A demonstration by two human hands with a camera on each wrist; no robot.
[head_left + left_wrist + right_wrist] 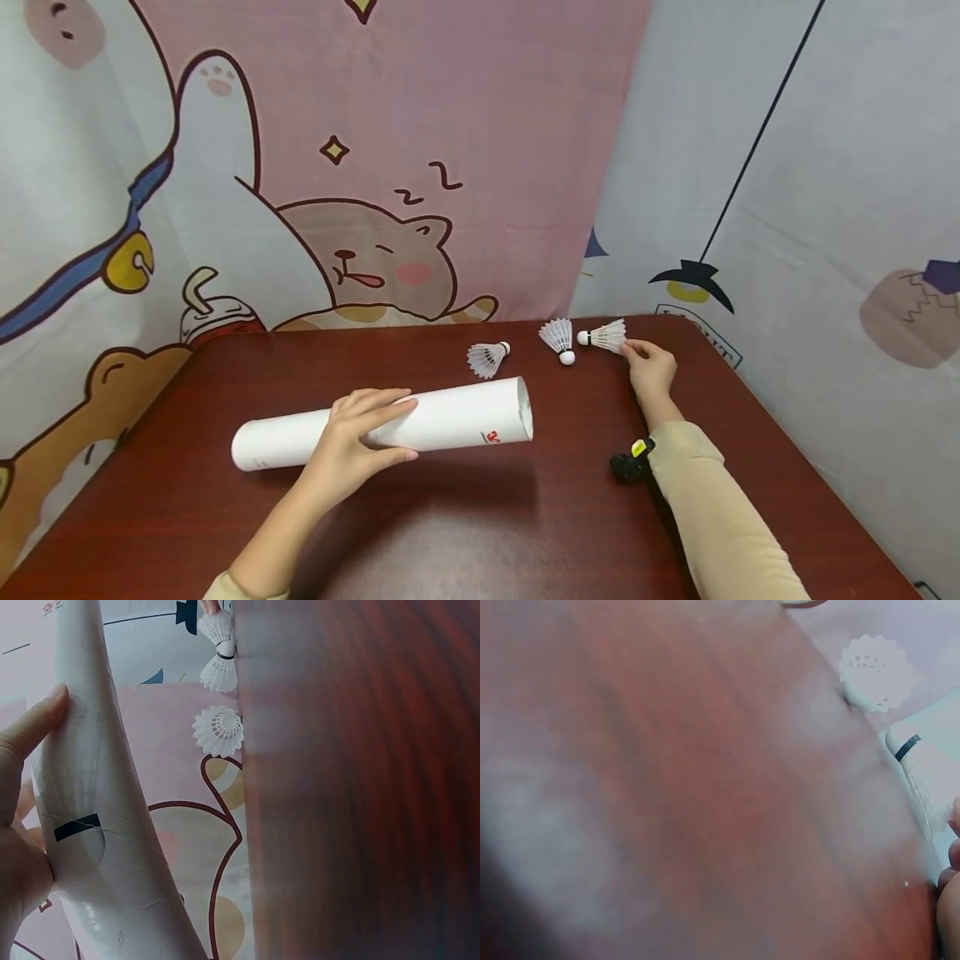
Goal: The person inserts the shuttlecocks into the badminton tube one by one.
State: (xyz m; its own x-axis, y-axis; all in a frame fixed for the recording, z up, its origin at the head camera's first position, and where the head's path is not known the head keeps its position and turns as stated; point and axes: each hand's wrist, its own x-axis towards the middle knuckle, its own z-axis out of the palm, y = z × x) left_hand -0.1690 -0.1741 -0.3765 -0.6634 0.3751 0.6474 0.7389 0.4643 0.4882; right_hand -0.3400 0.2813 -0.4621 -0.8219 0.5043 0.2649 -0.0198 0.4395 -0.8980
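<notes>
My left hand (pixel 352 442) grips a long white shuttlecock tube (pixel 461 417) around its middle, tilted with its right end higher. That right end is open; a dark shadow lies on the table below it. In the left wrist view a printed shuttlecock picture with a black band marks the tube (pixel 82 772). At the far right, my right hand (pixel 651 371) pinches the feather rim of a white shuttlecock (pixel 607 336), whose cork points left. Next to it lies a second shuttlecock (pixel 558 337), cork toward me. A third shuttlecock (pixel 487 360) lies further left, cork pointing right.
The dark red wooden table (pixel 585 533) ends at a cloth backdrop (pixel 480 167) with cartoon animals, behind and at both sides. A black wrist device (pixel 630 467) with a yellow mark sits at the right cuff.
</notes>
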